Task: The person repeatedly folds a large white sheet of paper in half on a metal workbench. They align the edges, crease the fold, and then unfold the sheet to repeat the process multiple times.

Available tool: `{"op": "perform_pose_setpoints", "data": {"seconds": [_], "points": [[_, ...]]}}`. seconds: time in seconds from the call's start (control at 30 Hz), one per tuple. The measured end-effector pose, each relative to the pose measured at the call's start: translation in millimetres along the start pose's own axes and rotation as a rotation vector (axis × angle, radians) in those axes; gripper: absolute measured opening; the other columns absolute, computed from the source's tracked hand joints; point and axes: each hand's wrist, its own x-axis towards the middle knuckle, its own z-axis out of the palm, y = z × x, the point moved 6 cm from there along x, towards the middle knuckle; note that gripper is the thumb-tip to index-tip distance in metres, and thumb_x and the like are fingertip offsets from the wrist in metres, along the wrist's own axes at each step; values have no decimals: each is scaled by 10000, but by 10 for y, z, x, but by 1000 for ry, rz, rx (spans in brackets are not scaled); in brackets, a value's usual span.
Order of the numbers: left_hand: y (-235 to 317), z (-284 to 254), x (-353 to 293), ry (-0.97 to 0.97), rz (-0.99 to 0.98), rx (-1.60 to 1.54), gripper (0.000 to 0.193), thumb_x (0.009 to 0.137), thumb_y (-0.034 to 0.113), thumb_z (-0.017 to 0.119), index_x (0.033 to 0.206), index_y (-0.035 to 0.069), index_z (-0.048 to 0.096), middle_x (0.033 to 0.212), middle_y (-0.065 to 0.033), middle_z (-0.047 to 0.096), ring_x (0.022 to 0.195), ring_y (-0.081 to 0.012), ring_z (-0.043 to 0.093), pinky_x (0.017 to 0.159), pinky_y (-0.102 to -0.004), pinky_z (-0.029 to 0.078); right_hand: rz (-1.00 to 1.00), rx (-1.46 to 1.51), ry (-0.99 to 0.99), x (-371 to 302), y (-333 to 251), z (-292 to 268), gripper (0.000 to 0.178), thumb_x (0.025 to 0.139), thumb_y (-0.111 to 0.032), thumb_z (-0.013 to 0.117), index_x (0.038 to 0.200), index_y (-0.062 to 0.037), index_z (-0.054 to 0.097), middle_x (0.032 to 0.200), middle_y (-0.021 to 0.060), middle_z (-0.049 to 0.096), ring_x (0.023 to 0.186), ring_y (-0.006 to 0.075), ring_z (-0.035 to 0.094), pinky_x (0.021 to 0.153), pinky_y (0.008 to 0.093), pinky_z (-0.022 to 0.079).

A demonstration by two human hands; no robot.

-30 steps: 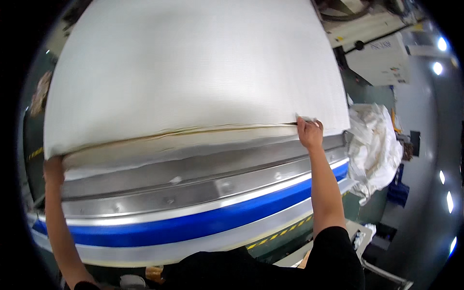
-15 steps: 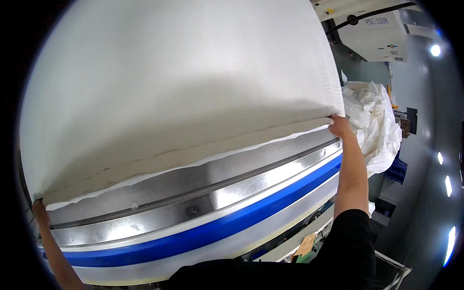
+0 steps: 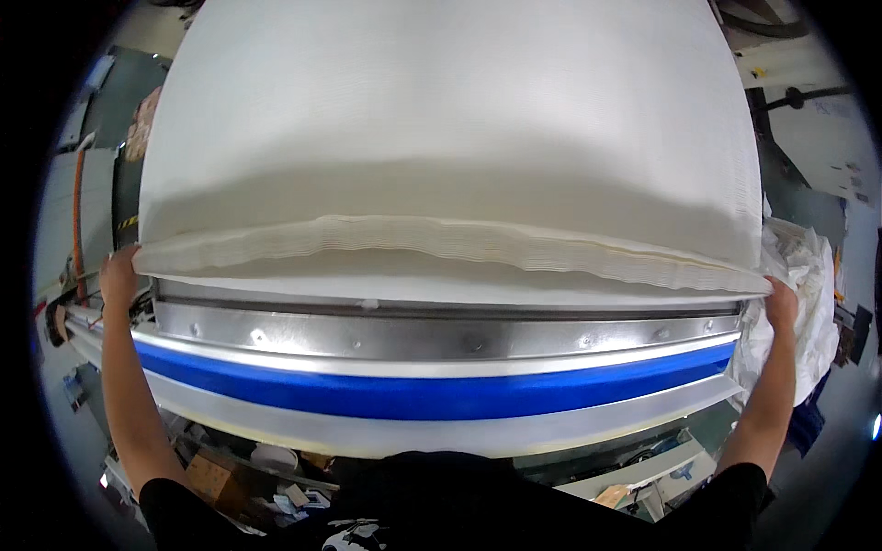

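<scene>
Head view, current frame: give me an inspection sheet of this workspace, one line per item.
Surface: metal machine edge with a blue stripe.
Job's things: wide white sheet spread over the machine, near edge folded.
Clutter: bundle of white fabric at right; small items on the floor below.
Hands: left hand and right hand each grip a sheet corner.
Cables: orange hose at left.
Surroundings: workshop floor, machinery at upper right.

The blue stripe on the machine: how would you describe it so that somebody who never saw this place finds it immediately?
Start at the big white sheet that fills the upper picture, its near edge held by the left hand and right hand. Below that edge runs a shiny metal rail. The blue stripe lies just under the rail, the only strongly coloured band between silver ones.
</scene>
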Motion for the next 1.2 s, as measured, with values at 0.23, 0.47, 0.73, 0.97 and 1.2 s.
{"op": "perform_pose_setpoints", "data": {"seconds": [0.23, 0.47, 0.73, 0.97, 1.2], "points": [[-175, -298, -593, -172, 59, -15, 308, 796, 51, 477, 1049, 128, 635, 1076, -84, 640, 1007, -292, 584, 945, -434, 391, -128, -4, 11, -748, 427, -184, 264, 795, -175, 570, 1040, -117, 646, 926, 157, 660, 889, 352, 618, 756, 434, 482], [126, 764, -1521, -647, 251, 214, 313, 746, 71, 575, 1037, 153, 652, 1046, -60, 649, 1048, -271, 581, 969, -463, 384, -227, -220, -322, -1455, 187, 554, 298, 731, -107, 557, 998, -181, 665, 923, 99, 669, 878, 295, 626, 805, 421, 482], [560, 1420, -1992, -891, 358, 341, 173, 750, 130, 602, 889, 116, 705, 1012, -106, 669, 986, -262, 625, 818, -438, 469, -296, -350, -619, -1869, -213, 1129, 190, 821, -216, 529, 893, -122, 677, 893, 107, 657, 884, 302, 620, 778, 446, 487], [824, 1777, -1826, -950, 282, 334, 291, 876, 225, 463, 1001, 103, 695, 1094, -117, 652, 1021, -270, 619, 810, -455, 489, -407, -430, -521, -1965, 272, 1728, 203, 819, -181, 496, 782, -95, 676, 848, 100, 657, 854, 280, 620, 745, 454, 484], [342, 1386, -1705, -670, -241, 212, 242, 855, 197, 502, 999, 108, 676, 1040, -123, 666, 987, -290, 634, 816, -451, 480, -279, -400, -642, -1845, -153, 1509, 209, 810, -196, 513, 869, -107, 693, 969, 111, 659, 962, 279, 608, 857, 384, 468]]}}
